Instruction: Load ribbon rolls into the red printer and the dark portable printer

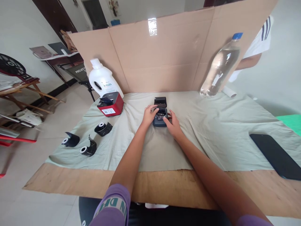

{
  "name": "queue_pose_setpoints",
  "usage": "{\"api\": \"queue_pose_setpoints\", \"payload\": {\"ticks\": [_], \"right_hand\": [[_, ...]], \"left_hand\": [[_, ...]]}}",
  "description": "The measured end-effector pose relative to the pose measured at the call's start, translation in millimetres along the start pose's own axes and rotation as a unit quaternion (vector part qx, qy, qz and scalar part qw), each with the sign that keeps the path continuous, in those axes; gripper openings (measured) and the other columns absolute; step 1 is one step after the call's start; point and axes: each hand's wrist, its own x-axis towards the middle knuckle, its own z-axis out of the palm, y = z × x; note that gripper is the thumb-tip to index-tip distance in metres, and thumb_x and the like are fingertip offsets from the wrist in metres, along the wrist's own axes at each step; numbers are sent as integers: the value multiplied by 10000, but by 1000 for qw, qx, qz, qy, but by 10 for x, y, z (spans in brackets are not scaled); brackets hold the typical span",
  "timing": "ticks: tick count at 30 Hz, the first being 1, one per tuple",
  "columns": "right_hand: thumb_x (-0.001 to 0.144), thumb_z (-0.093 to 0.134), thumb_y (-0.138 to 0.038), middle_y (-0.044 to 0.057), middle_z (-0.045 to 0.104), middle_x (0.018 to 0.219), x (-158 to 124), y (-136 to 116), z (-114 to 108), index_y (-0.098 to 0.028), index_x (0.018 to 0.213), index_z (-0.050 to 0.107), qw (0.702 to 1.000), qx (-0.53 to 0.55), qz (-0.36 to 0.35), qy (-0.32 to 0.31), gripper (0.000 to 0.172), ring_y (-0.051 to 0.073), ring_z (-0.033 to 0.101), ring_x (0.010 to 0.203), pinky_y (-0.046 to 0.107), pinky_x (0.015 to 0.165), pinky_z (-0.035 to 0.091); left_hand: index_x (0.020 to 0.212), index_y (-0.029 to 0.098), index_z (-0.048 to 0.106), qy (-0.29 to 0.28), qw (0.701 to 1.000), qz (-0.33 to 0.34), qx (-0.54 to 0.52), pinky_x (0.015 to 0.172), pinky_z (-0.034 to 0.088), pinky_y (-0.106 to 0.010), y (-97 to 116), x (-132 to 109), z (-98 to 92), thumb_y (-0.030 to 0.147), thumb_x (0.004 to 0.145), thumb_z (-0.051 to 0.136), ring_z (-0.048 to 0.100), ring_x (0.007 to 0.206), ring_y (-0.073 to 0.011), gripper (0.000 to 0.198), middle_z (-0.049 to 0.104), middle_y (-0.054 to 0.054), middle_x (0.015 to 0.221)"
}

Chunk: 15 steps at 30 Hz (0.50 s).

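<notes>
A small black printer [160, 123] sits on the cloth in front of me, its lid [160, 101] raised at the back. A black roll [161, 110] lies in its compartment, with a shiny dark strip at the front. My left hand [150, 113] is closed at the left side, its thumb and fingertips at the end of the roll. Gripping the printer's right side is my right hand [172, 123], thumb over the front edge. The fingers partly hide the roll's ends. Loose black rolls with white cores, such as this roll [102, 128], lie to the left.
Behind the rolls stand a red and black box-shaped device [115, 105] and a white jug [105, 80]. A cardboard panel [160, 62] closes off the back. At right are a clear bottle [219, 70], a phone [276, 153] and a person's arm [249, 61] behind the panel.
</notes>
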Motion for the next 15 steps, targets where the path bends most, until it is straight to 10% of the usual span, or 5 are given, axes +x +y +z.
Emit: {"api": "queue_pose_setpoints", "payload": {"ticks": [6, 11, 15], "right_hand": [[842, 616, -580, 127, 571, 1416, -6, -12, -11, -245, 1490, 433, 1000, -8, 5, -8, 752, 299, 619, 1155, 509, 1086, 434], [842, 617, -567, 129, 578, 1409, -10, -14, -16, -245, 1479, 444, 1000, -11, 3, -5, 735, 304, 615, 1156, 526, 1085, 429], [826, 620, -559, 133, 584, 1394, -8, -32, -3, -232, 1450, 469, 1000, 6, 13, -4, 721, 295, 625, 1113, 516, 1075, 438]], "left_hand": [[992, 178, 761, 58, 994, -88, 8, 966, 465, -373, 58, 10, 12, 240, 797, 747, 610, 964, -222, 205, 610, -84, 1013], [822, 202, 733, 5, 999, 26, 30, 925, 452, -364, 253, -100, -127, 284, 903, 625, 580, 863, -205, 159, 673, -54, 892], [1114, 222, 727, -36, 983, 124, 131, 978, 433, -369, 336, -405, -297, 339, 907, 628, 548, 1025, -239, 258, 638, -77, 1042]]}}
